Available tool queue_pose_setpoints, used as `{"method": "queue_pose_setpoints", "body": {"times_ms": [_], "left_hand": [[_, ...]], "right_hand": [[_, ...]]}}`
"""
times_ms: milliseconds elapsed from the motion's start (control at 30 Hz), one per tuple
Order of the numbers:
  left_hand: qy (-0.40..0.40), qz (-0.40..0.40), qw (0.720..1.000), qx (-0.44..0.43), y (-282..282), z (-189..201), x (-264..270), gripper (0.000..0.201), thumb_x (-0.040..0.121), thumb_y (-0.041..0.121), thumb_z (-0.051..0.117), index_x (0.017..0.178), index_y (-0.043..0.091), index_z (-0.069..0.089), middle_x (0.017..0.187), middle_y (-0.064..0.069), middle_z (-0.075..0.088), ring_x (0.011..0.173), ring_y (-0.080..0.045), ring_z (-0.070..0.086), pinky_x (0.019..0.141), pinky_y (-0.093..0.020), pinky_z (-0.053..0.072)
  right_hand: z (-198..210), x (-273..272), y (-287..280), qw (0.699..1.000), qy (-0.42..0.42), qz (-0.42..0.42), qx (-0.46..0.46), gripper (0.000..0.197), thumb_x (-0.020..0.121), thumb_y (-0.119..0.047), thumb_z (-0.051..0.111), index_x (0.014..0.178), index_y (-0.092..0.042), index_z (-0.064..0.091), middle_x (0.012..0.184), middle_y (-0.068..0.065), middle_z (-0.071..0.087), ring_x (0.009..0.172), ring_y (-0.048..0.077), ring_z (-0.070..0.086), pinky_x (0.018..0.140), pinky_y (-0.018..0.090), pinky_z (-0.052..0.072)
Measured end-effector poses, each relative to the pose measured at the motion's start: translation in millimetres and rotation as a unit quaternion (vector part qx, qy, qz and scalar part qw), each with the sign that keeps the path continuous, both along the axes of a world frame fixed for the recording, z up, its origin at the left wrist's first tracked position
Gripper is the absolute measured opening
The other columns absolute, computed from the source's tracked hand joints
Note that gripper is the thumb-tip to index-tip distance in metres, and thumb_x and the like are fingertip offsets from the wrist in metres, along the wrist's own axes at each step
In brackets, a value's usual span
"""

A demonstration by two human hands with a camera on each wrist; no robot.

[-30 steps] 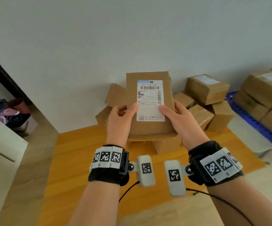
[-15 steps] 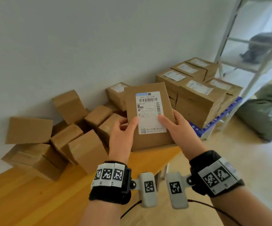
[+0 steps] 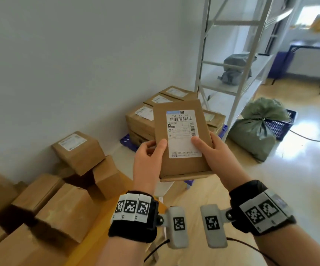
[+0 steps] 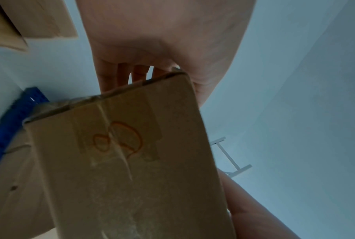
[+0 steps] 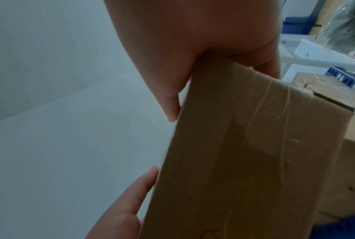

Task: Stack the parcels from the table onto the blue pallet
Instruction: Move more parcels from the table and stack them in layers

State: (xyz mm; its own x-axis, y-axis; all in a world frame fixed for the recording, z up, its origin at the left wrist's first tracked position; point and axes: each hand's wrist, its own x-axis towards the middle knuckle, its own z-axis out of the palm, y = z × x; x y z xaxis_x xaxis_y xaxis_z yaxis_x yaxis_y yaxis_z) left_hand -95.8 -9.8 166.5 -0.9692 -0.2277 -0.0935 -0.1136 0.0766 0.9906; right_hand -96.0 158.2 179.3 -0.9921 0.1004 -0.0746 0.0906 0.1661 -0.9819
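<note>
1. The left hand grips the lower left edge of a flat cardboard parcel, thumb on its white label, fingers curled behind it.
2. The right hand grips the lower right edge the same way, thumb on the label.
3. The parcel is held in the air, tilted with its label side facing up toward the person, in front of the blue pallet.
4. From the left wrist view, the parcel's underside shows tape and an orange scribble.
5. Labelled boxes are stacked on the pallet, against the wall.
6. Left of the pallet, more boxes lie jumbled on the wooden table.
7. Right of the pallet stands a white shelf rack, with a green sack on the floor beyond it.
</note>
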Motion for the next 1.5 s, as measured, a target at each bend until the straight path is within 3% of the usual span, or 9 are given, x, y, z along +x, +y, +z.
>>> {"method": "queue_pose_setpoints", "body": {"times_ms": [133, 233, 533, 767, 967, 1067, 1267, 1400, 1500], "left_hand": [[0.017, -0.028, 0.999, 0.023, 27, 9, -56, 0.037, 0.089, 0.052, 0.058, 0.116, 0.026, 0.059, 0.105, 0.005, 0.068, 0.092, -0.009, 0.067, 0.077, -0.03, 0.058], [0.023, -0.049, 0.998, 0.035, 42, 17, -94, 0.029, 0.093, 0.047, 0.056, 0.113, 0.026, 0.061, 0.098, 0.008, 0.071, 0.081, -0.003, 0.068, 0.062, -0.017, 0.053], [0.015, -0.073, 0.996, 0.044, 85, 10, -184, 0.02, 0.095, 0.043, 0.055, 0.108, 0.031, 0.062, 0.1, 0.007, 0.071, 0.092, -0.009, 0.068, 0.086, -0.035, 0.056], [0.01, -0.015, 0.999, 0.04, 125, -3, -246, 0.021, 0.092, 0.043, 0.058, 0.106, 0.027, 0.063, 0.102, 0.004, 0.071, 0.092, -0.014, 0.069, 0.087, -0.042, 0.056], [-0.003, 0.07, 0.997, 0.027, 164, -13, -284, 0.04, 0.076, 0.061, 0.06, 0.103, 0.032, 0.063, 0.101, 0.008, 0.071, 0.095, -0.015, 0.068, 0.089, -0.043, 0.055], [-0.015, 0.107, 0.994, -0.008, 184, -19, -298, 0.047, 0.068, 0.069, 0.056, 0.1, 0.035, 0.063, 0.1, 0.011, 0.07, 0.096, -0.014, 0.067, 0.09, -0.044, 0.054], [-0.049, 0.139, 0.971, -0.188, 206, -33, -299, 0.04, 0.095, 0.055, 0.041, 0.102, 0.023, 0.064, 0.089, 0.007, 0.068, 0.082, -0.012, 0.063, 0.075, -0.035, 0.052], [-0.089, 0.172, 0.944, -0.267, 207, -40, -291, 0.053, 0.099, 0.049, 0.041, 0.072, 0.008, 0.058, 0.057, -0.001, 0.048, 0.055, -0.017, 0.049, 0.052, -0.03, 0.034], [-0.1, 0.2, 0.928, -0.298, 202, -52, -284, 0.057, 0.095, 0.049, 0.049, 0.055, 0.009, 0.053, 0.058, -0.001, 0.048, 0.06, -0.016, 0.049, 0.061, -0.029, 0.034]], "right_hand": [[14, -50, 28, 1.0, 0.0, -0.026, 0.015, 0.05, 0.089, -0.053, 0.06, 0.133, -0.031, 0.05, 0.109, -0.013, 0.069, 0.096, 0.009, 0.069, 0.085, 0.036, 0.058], [22, -85, 46, 0.999, 0.011, -0.043, 0.007, 0.049, 0.089, -0.05, 0.062, 0.133, -0.03, 0.05, 0.108, -0.013, 0.07, 0.092, 0.006, 0.07, 0.079, 0.03, 0.059], [20, -169, 95, 0.998, 0.011, -0.066, 0.011, 0.049, 0.089, -0.048, 0.065, 0.13, -0.026, 0.052, 0.107, -0.009, 0.07, 0.089, 0.007, 0.071, 0.069, 0.024, 0.058], [9, -254, 139, 1.0, 0.002, 0.004, 0.015, 0.043, 0.089, -0.046, 0.065, 0.125, -0.025, 0.057, 0.102, -0.007, 0.073, 0.086, 0.009, 0.073, 0.073, 0.029, 0.06], [2, -329, 180, 0.994, -0.021, 0.097, 0.044, 0.039, 0.085, -0.053, 0.066, 0.118, -0.031, 0.061, 0.098, -0.01, 0.075, 0.088, 0.011, 0.073, 0.081, 0.035, 0.06], [0, -360, 197, 0.988, -0.032, 0.14, 0.06, 0.035, 0.086, -0.053, 0.066, 0.114, -0.033, 0.062, 0.095, -0.012, 0.075, 0.088, 0.011, 0.072, 0.083, 0.036, 0.059], [-23, -391, 212, 0.971, -0.045, 0.218, 0.091, 0.04, 0.088, -0.052, 0.064, 0.118, -0.026, 0.064, 0.095, -0.009, 0.075, 0.085, 0.012, 0.072, 0.075, 0.03, 0.058], [-38, -401, 213, 0.957, -0.061, 0.267, 0.099, 0.04, 0.086, -0.053, 0.065, 0.116, -0.027, 0.065, 0.094, -0.009, 0.075, 0.081, 0.01, 0.073, 0.068, 0.024, 0.056], [-54, -406, 212, 0.945, -0.089, 0.298, 0.098, 0.039, 0.084, -0.053, 0.067, 0.113, -0.028, 0.065, 0.093, -0.007, 0.076, 0.084, 0.014, 0.073, 0.08, 0.035, 0.059]]}}
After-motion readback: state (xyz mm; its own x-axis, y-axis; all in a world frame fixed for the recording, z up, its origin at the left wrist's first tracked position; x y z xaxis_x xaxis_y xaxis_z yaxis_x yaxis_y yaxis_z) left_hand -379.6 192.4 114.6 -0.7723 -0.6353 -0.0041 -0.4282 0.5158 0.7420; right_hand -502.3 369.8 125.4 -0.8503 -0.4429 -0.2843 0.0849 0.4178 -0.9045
